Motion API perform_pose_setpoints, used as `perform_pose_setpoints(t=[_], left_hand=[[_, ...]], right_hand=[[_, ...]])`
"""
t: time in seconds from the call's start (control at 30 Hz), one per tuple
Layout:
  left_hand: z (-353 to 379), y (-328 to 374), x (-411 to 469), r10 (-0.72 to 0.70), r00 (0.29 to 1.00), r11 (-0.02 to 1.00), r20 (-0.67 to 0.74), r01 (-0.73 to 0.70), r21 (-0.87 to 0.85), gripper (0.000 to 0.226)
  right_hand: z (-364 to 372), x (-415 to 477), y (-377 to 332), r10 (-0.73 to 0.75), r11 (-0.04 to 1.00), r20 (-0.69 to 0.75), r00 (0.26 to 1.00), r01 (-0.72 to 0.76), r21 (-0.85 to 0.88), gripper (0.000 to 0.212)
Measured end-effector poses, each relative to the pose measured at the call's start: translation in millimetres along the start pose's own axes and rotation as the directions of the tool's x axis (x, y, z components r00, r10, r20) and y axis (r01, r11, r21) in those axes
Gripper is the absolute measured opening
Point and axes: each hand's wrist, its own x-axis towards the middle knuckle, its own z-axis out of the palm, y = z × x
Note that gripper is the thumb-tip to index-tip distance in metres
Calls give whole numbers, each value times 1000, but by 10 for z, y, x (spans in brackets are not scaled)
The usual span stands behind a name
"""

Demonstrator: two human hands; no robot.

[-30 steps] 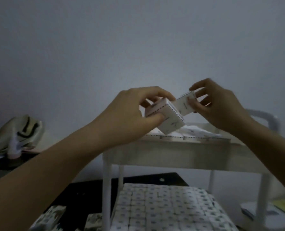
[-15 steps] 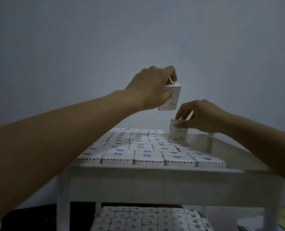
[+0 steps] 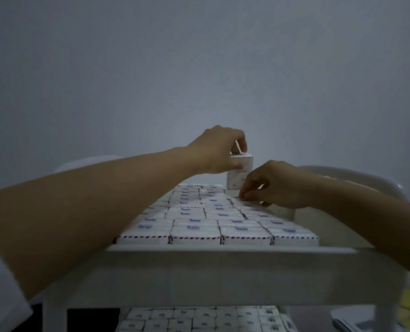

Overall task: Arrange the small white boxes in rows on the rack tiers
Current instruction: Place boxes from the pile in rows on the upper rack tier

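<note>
My left hand grips a small white box from above, fingers curled over its top edge, and holds it upright in the air just over the far end of the top tier. Half a second ago this box was higher; it has come down and now hangs close behind my right hand. The bigger change is on the right: the second box, which I was holding on end at the back of the tier, has gone down to the level of the laid rows. My right fingertips are bunched low at the far right of the grid, and they seem to pinch that box as it seats, though the dim light and my own knuckles hide its outline, so I cannot say whether it sits square. I judge this means one more place in the back row is filled or nearly so, and the box in my left hand is next, for the spot just beside it. The lower tier already shows full rows.
</note>
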Motion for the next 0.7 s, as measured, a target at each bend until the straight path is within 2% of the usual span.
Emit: perform_pose_setpoints(t=[0.17, 0.3, 0.43, 0.5, 0.57, 0.6, 0.7], left_hand=[[60, -6, -55, -14, 989, 996, 144, 27, -91, 23], [103, -12, -98, -60, 936, 985, 346, 112, -133, 22], [119, 33, -129, -89, 883, 991, 462, 125, -49, 19], [86, 88, -161, -101, 866, 994, 489, 103, 23, 31], [-16, 147, -212, -122, 875, 992, 469, 98, 75, 40], [-115, 182, -257, -131, 902, 990, 411, 100, 98, 40], [-523, 286, -529, -143, 986, 981, 86, 130, 145, 33]], right_hand=[[-24, -26, -58, -39, 982, -62, 997, 26, -188, 13], [-67, -42, -51, -46, 968, -178, 983, 0, -253, 13], [-130, -100, -101, -32, 967, -223, 974, -26, -252, 24], [-135, -148, -169, -44, 968, -239, 970, -18, -249, 25], [-119, -226, -267, -83, 976, -289, 954, 19, -216, 23], [-99, -288, -334, -113, 980, -335, 935, 49, -193, 20], [31, -536, -602, -200, 980, -517, 832, 177, -93, 15]])
